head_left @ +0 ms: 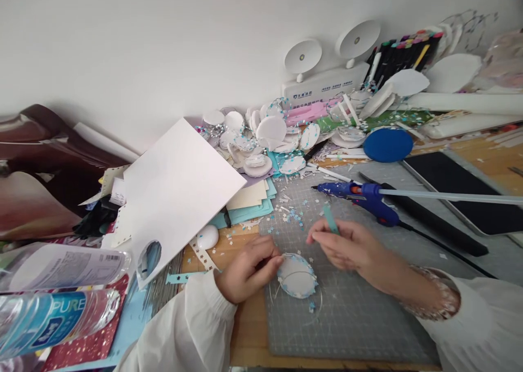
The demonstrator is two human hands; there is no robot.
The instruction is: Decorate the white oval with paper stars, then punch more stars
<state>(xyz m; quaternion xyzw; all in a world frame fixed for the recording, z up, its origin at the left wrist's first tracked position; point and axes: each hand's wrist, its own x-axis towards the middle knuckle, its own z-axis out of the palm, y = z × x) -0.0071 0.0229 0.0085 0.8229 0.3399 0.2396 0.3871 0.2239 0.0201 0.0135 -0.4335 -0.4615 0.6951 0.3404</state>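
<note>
Pinching a loose teal strip [330,220] in the right hand [347,247] and, lower centre, a white disc [297,279], seemingly mostly star-trimmed, in the left hand [252,266].

I wear loose white sleeves, the left sleeve [188,328] lying left of the grey cutting mat [347,328] and the right sleeve [482,312] reaching over the mat's right side. At my left hand [249,268] the cloth gathers into a puckered cuff [224,289]. Around the wrist of my right hand [355,247] runs a pale, bumpy band [435,296], bracelet or trim, I can't tell. My fingers show no rings.
</note>
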